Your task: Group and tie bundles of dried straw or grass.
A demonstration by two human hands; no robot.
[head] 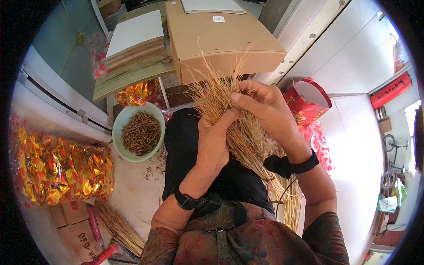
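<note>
A bundle of dry straw-coloured stalks [250, 140] lies across my lap, its frayed tips fanning out away from me. My left hand [215, 139] grips the bundle from the left, thumb pressed over the stalks. On the other side, my right hand [265, 106] pinches some of the thin stalks between thumb and fingers, close to the left thumb. A tie binds the bundle lower down, near my right forearm. More pale stalks [291, 212] hang beside my right hip. Exactly which stalks the right fingertips hold is hard to make out.
To the left stands a pale green basin [116, 139] of short brown pieces. Gold foil packages [66, 165] lie beyond it, above a straw broom [119, 225]. Ahead are a cardboard box [228, 36] and a wooden board [139, 73] with stacked sheets. A red paper bag [306, 102] stands right.
</note>
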